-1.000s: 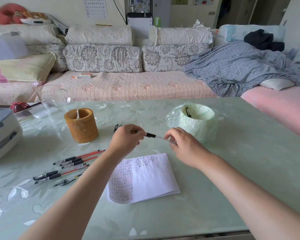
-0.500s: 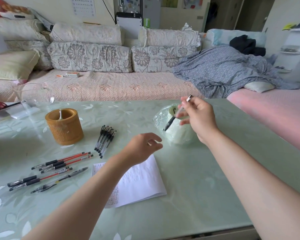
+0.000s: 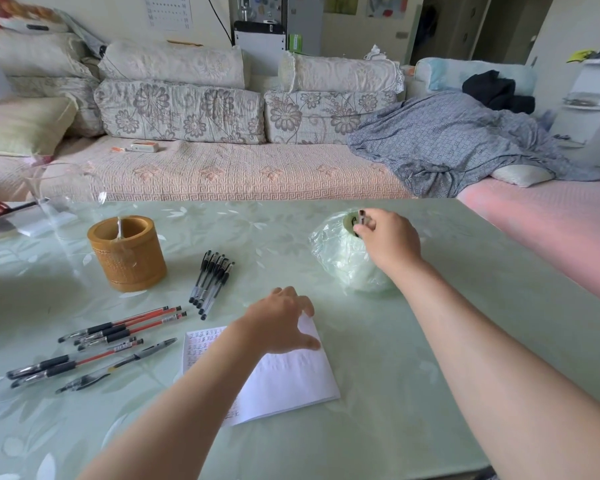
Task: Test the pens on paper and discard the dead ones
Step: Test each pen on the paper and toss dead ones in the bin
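My right hand [image 3: 387, 242] pinches a pen [image 3: 361, 217] by its top end over the mouth of the small green bin [image 3: 340, 252], which is lined with a clear plastic bag. Most of that pen is inside the bin. My left hand [image 3: 279, 318] hovers with loose fingers over the top edge of the white paper [image 3: 291, 379], which carries rows of test marks. A tight row of black pens [image 3: 212, 284] lies left of the paper. Further left lie several red and black pens [image 3: 118, 336].
A round bamboo pen holder [image 3: 127, 254] stands at the left on the pale green table [image 3: 395, 341]. A clear glass pitcher [image 3: 63, 199] stands behind it at the table's far left edge. A sofa with cushions and a grey blanket runs along the far side.
My right hand carried the pen from above the paper to the bin and lowered it in. My left hand let go of the pen and dropped to the paper.
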